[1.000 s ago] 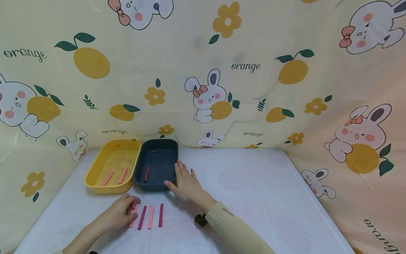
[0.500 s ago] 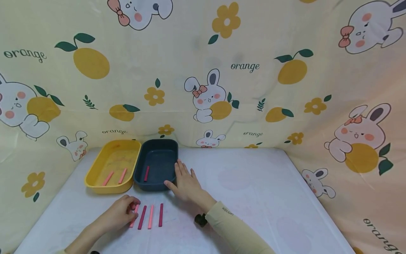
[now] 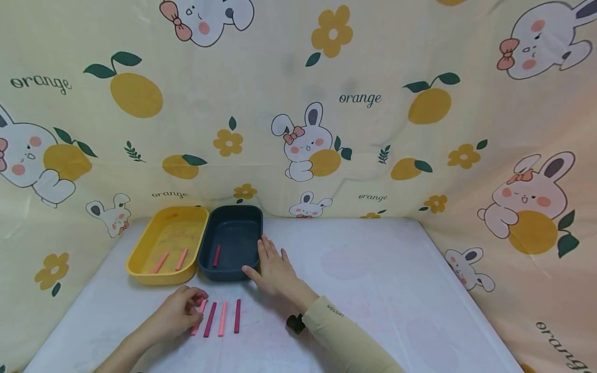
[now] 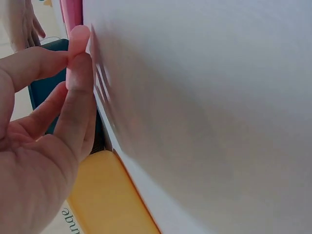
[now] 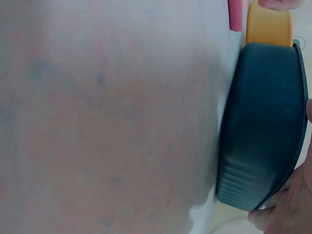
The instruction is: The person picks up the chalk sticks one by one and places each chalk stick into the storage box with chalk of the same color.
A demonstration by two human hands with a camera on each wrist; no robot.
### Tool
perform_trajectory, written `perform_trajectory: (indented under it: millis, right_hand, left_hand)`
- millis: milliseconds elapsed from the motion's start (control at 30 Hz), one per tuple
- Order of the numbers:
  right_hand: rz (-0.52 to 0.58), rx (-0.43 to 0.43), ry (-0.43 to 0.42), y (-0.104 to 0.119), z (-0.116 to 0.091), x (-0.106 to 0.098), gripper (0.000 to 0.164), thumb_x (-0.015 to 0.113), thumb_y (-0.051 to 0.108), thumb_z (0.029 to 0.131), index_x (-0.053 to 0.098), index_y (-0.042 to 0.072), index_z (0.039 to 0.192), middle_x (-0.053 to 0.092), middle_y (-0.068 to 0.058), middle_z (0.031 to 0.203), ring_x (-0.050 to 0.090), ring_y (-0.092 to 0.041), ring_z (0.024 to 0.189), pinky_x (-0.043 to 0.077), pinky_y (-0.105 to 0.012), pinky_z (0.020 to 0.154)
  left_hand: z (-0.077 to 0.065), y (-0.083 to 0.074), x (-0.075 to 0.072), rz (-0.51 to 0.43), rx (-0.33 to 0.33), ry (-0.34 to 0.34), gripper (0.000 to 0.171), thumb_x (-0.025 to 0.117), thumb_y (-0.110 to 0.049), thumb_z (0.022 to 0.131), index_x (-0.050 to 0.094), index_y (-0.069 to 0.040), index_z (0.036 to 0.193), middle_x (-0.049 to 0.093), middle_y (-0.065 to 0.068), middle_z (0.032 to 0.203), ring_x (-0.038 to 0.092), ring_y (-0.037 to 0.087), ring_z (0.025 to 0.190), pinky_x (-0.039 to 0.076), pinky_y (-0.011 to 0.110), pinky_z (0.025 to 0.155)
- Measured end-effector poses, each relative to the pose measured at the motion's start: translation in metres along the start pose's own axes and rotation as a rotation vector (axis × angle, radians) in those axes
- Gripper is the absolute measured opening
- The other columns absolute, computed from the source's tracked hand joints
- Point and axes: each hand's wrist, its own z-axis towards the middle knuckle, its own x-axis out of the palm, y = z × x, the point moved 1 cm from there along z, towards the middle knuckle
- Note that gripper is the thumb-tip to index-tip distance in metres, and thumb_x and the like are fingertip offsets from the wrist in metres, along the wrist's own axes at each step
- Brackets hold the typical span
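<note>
My left hand (image 3: 179, 311) pinches a light pink stick (image 4: 78, 41) between thumb and fingers, at the left end of a short row on the table. Beside it lie a dark magenta stick (image 3: 210, 320), another light pink stick (image 3: 222, 319) and a second dark magenta stick (image 3: 237, 316). My right hand (image 3: 275, 269) rests at the near right corner of a dark blue tray (image 3: 255, 211), fingers extended along its side and thumb at the front rim. One magenta stick (image 3: 216, 256) lies in that tray.
A yellow tray (image 3: 135, 267) stands against the blue one on its left, with two light pink sticks (image 3: 181, 259) inside. Both trays sit on a white-covered table (image 3: 373, 290). A patterned cloth (image 3: 261, 67) rises behind the table's back edge.
The head view has shifted very slightly. Both hands, the trays and the sticks keep essentially the same places, with the left fingers staying on the pink stick.
</note>
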Motion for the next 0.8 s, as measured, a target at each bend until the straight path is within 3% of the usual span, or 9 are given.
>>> perform_trajectory:
  millis: [367,533,800]
  right_hand:
    - [-0.001,0.001,0.003,0.000,0.000,0.000,0.093,0.038,0.069,0.103,0.012,0.007,0.167,0.007,-0.008,0.175,0.015,-0.026,0.160,0.016,-0.058,0.125]
    - [0.001,0.004,0.011,-0.001,0.000,0.002,0.093,0.038,0.069,0.103,0.012,0.008,0.167,0.006,-0.007,0.175,0.014,-0.025,0.160,0.016,-0.057,0.125]
    - [0.005,0.001,0.002,-0.001,0.001,0.001,0.092,0.038,0.070,0.103,0.013,0.008,0.167,0.006,-0.007,0.175,0.014,-0.025,0.160,0.016,-0.058,0.125]
  left_hand:
    - [-0.007,-0.008,-0.001,-0.071,0.043,-0.054,0.044,0.083,-0.001,0.083,0.066,-0.004,0.124,0.061,0.006,0.110,0.059,0.018,0.090,0.058,0.028,0.078]
    - [-0.009,-0.009,0.000,-0.112,0.050,-0.094,0.045,0.080,0.000,0.084,0.065,-0.005,0.126,0.061,0.007,0.114,0.060,0.017,0.088,0.057,0.025,0.075]
    - [-0.009,-0.013,-0.004,-0.169,0.174,-0.211,0.047,0.077,0.002,0.088,0.061,-0.003,0.132,0.061,0.012,0.119,0.062,0.021,0.091,0.057,0.021,0.074]
